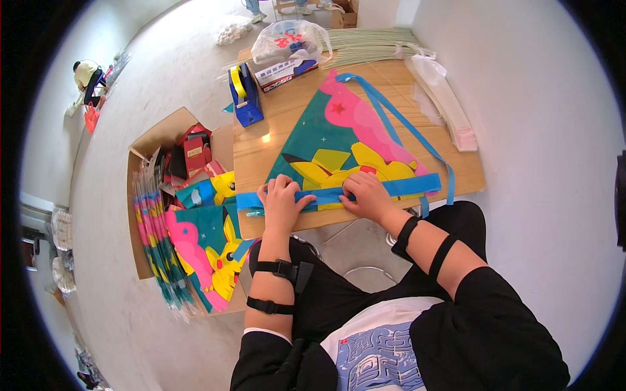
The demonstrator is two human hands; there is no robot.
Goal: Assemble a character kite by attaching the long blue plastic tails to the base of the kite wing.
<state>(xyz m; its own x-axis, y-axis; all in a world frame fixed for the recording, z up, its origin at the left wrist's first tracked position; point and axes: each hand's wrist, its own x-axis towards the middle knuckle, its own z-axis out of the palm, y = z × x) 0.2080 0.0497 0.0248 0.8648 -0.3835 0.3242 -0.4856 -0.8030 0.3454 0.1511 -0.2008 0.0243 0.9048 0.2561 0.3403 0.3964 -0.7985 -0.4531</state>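
Note:
A triangular kite sheet (312, 133) in dark green, pink and yellow, printed with a cartoon figure, lies flat on the wooden table. A wide blue strip (411, 186) runs along its near edge. At the strip's left part, my left hand (282, 201) is closed over it, fingers bent and thumb pointing right. My right hand (370, 197) pinches the same strip near its middle, fingertips curled under and partly hidden. A thin blue ribbon (417, 140) loops from the kite's far tip down the right side and hangs over the table's near edge.
On the table (261, 156) stand a blue tape dispenser (246, 98), a printed carton (287, 73) and a plastic bag (290, 40). Thin pale rods (365, 40) lie behind. White packaging (447, 104) sits right. Left, a cardboard box (147, 257) holds packaged kites. Another person (90, 78) sits far left.

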